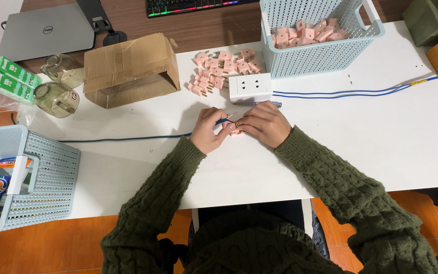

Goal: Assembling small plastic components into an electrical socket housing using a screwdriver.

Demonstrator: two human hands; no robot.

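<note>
My left hand (pixel 208 130) pinches the end of a blue wire (pixel 128 138) that runs left across the white table (pixel 381 137). Its bare tip meets a small pink plug (pixel 236 131) with brass pins, gripped under the fingers of my right hand (pixel 264 123). Both hands touch over the plug at the table's middle. Just beyond them lies a white socket block (pixel 250 87) with two blue wires (pixel 340 93) leading off right. A heap of loose pink plugs (pixel 222 68) lies behind it.
A pale blue basket (pixel 325 53) holding more pink plugs stands at the back. An open cardboard box (pixel 128 68), two glass mugs (pixel 57 99), green packets (pixel 11 76) and a laptop (pixel 46 30) sit back left. Another pale blue basket (pixel 46 177) hangs off the left edge.
</note>
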